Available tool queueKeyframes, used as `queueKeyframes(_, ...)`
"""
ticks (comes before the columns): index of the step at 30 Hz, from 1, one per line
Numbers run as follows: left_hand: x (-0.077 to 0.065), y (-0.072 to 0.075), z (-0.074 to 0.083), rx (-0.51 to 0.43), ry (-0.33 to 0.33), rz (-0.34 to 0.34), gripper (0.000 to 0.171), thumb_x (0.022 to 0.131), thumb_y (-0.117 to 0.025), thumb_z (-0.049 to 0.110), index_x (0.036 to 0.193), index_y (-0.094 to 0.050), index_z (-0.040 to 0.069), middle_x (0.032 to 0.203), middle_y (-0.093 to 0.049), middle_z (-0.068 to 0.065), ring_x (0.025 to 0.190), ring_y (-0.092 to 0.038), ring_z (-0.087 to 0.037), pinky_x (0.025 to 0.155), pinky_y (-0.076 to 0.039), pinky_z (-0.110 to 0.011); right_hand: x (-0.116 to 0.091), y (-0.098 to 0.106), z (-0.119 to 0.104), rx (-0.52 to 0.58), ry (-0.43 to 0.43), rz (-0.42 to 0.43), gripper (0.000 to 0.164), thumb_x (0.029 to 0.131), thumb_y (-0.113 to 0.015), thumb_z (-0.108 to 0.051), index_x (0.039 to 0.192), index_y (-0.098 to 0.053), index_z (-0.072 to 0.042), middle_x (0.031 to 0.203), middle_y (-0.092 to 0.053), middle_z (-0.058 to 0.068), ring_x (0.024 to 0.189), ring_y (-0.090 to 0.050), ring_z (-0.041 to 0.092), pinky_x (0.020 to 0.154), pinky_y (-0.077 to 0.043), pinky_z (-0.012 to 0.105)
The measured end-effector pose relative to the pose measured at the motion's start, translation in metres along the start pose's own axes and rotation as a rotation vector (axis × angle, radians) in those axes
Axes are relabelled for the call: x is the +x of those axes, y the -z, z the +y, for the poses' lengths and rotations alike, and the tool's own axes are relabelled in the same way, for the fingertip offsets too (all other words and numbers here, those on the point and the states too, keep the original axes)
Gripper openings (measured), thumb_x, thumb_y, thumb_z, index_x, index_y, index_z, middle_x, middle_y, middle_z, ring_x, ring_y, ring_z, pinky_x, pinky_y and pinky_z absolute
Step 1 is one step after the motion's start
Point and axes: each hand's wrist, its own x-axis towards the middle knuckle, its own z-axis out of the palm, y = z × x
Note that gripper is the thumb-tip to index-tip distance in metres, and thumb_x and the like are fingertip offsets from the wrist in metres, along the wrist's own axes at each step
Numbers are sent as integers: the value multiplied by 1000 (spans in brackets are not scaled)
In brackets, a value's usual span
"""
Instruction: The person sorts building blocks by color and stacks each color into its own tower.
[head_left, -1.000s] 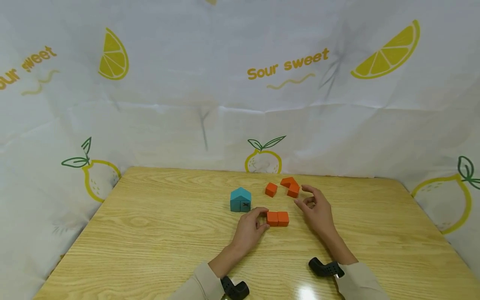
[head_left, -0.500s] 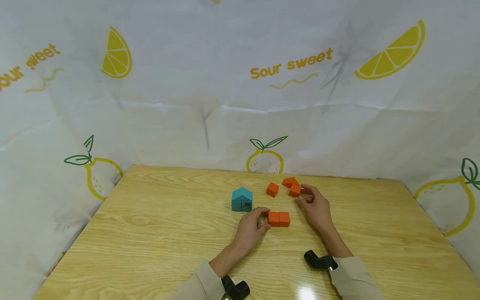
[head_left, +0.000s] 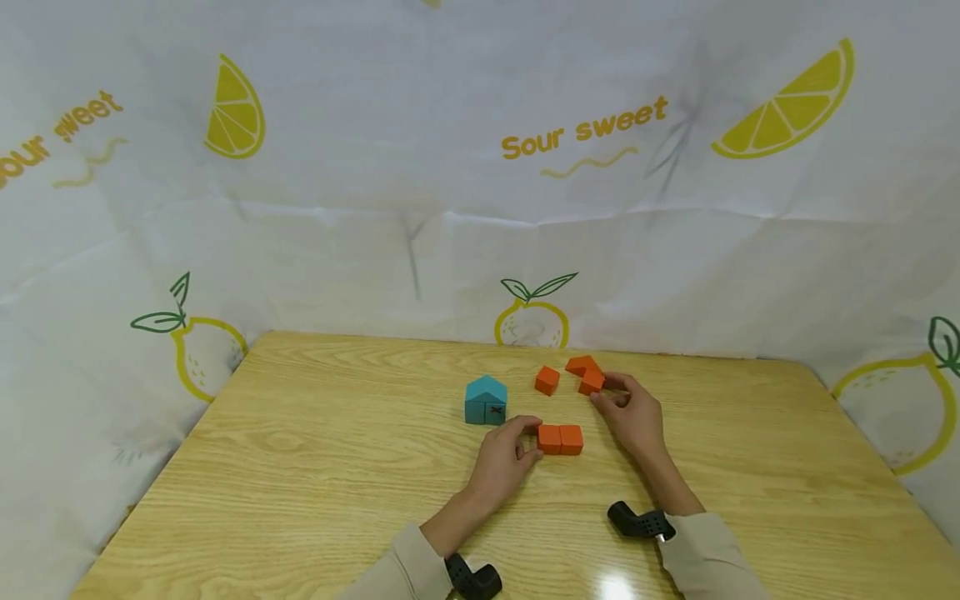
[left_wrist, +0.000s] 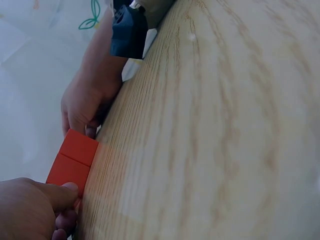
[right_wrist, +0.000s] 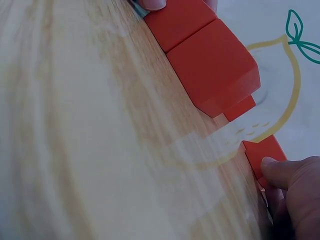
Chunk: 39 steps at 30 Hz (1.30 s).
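Two orange cubes (head_left: pixel 560 440) stand side by side, touching. My left hand (head_left: pixel 501 462) pinches the left one between thumb and index finger; in the left wrist view its thumb (left_wrist: pixel 67 190) lies against that cube. Farther back, my right hand (head_left: pixel 633 417) holds another orange cube (head_left: pixel 591 382) by its right side. The right wrist view shows the thumb (right_wrist: pixel 272 167) pressed on that cube's face. An orange triangular block (head_left: pixel 581 365) lies right behind it, and one more orange cube (head_left: pixel 547 380) sits apart to the left.
A small blue block house (head_left: pixel 486 400), a triangular roof over cubes with a dark mark on one, stands left of the orange pair. The wooden table (head_left: pixel 315 450) ends at the back against a white curtain (head_left: pixel 360 275) printed with lemons.
My right hand has moved in from the right and taken hold of the orange cube beside the triangular block. My left hand has kept its grip on the pair's left cube.
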Motion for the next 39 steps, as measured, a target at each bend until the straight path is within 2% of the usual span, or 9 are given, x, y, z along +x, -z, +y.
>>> queueKeyframes(13, -1, -1, 0, 7, -9, -3, 39, 84, -73, 4, 121, -62, 4, 70, -48, 4, 51, -38, -1, 49, -37, -18, -4, -2, 1, -2, -6, 14, 38, 90, -69, -21, 123, -60, -3, 109, -66, 15, 84, -62, 26, 69, -47, 31)
queueKeyframes(20, 0, -1, -1, 21, -23, 7, 39, 84, -73, 4, 121, -62, 4, 71, -50, 3, 52, -39, -2, 50, -37, -18, -8, -2, -1, 34, 24, 0, 39, 90, -70, -20, 123, -60, -4, 108, -67, 13, 84, -61, 23, 67, -47, 27)
queueKeyframes(26, 0, -1, -2, 16, -9, 3, 39, 84, -73, 4, 122, -61, 5, 70, -48, 5, 52, -39, -2, 50, -37, -18, -10, -1, -2, 38, 63, 40, 40, 89, -71, -23, 123, -62, -4, 109, -67, 11, 82, -61, 22, 66, -47, 27)
queueKeyframes(34, 1, -3, 0, 4, 10, -15, 38, 85, -72, 4, 122, -62, 5, 71, -50, 4, 50, -38, -2, 48, -36, -18, -18, 2, 1, 43, 85, 32, 38, 88, -71, -28, 121, -64, -9, 108, -67, 5, 79, -61, 11, 67, -48, 21)
queueKeyframes(39, 0, -1, -1, 12, 11, -5, 39, 84, -73, 4, 121, -62, 6, 69, -47, 4, 50, -37, -2, 48, -36, -19, -20, 1, -1, 81, 121, 36, 38, 88, -72, -24, 122, -63, -9, 109, -66, 5, 78, -62, 9, 65, -49, 18)
